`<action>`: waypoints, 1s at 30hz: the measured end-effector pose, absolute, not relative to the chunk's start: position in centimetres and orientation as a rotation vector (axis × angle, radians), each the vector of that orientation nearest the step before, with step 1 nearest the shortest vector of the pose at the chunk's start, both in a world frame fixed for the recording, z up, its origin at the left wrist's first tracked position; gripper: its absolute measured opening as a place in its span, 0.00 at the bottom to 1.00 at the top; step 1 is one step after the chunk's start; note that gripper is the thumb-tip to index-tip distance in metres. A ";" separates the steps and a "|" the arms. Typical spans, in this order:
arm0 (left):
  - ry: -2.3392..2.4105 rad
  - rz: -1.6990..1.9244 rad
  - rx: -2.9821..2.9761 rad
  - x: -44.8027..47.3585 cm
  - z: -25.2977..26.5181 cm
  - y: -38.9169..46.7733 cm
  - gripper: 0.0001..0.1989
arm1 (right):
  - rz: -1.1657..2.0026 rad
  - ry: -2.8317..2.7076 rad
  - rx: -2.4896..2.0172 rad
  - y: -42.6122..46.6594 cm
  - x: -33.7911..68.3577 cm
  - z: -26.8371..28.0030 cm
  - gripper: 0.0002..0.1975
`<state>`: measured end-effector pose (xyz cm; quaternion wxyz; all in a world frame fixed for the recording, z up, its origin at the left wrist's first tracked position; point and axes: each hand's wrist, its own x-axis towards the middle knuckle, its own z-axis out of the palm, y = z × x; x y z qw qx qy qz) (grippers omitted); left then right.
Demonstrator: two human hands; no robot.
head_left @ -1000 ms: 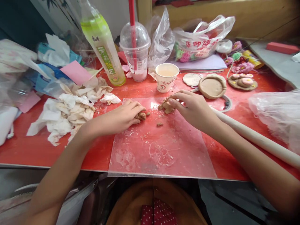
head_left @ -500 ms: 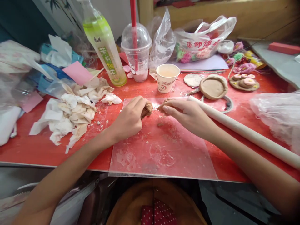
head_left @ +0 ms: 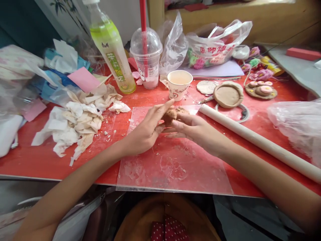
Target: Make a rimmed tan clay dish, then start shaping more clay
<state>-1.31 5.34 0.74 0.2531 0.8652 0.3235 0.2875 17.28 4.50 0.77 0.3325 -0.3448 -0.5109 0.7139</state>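
A lump of brown clay (head_left: 170, 115) is between my two hands, above the far part of a clear plastic sheet (head_left: 173, 180). My left hand (head_left: 147, 129) holds its left side, thumb below and index finger stretched over the top. From the right, my right hand (head_left: 200, 129) grips the same lump with thumb and fingers. More brown clay (head_left: 182, 110) shows just behind the right fingers; whether it joins the lump I cannot tell. A paper cup (head_left: 179, 87) of cloudy liquid stands just beyond the hands.
Crumpled tissues (head_left: 75, 122) lie at left. A green-labelled bottle (head_left: 112, 57) and a domed plastic cup (head_left: 147, 60) stand behind. To the right are a long pale rolling rod (head_left: 250, 137), a round clay dish (head_left: 228, 95), a decorated clay disc (head_left: 260, 90) and a plastic bag (head_left: 298, 120).
My left hand has moved right with the clay, and its fingers have straightened. The hands, apart before, now meet at the lump, with my right hand closed on it too.
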 end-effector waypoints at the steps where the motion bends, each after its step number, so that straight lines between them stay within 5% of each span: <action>1: 0.850 0.739 2.383 -1.3 0.7 5.3 0.32 | 1.879 -1.294 -0.918 4.5 17.3 0.6 0.17; 8: 1.004 0.942 2.447 -0.8 0.0 5.2 0.40 | 2.058 -1.132 -0.866 4.0 17.1 0.4 0.19; 14: 1.126 0.935 2.306 -1.3 0.1 5.5 0.21 | 2.059 -1.166 -0.823 4.1 17.3 0.7 0.19; 23: 1.011 0.929 2.582 -1.6 0.2 5.5 0.20 | 2.046 -1.306 -0.856 3.7 17.1 0.6 0.18; 30: 1.016 0.886 2.972 -1.6 -0.4 5.6 0.09 | 2.119 -1.284 -0.895 3.7 16.9 0.3 0.18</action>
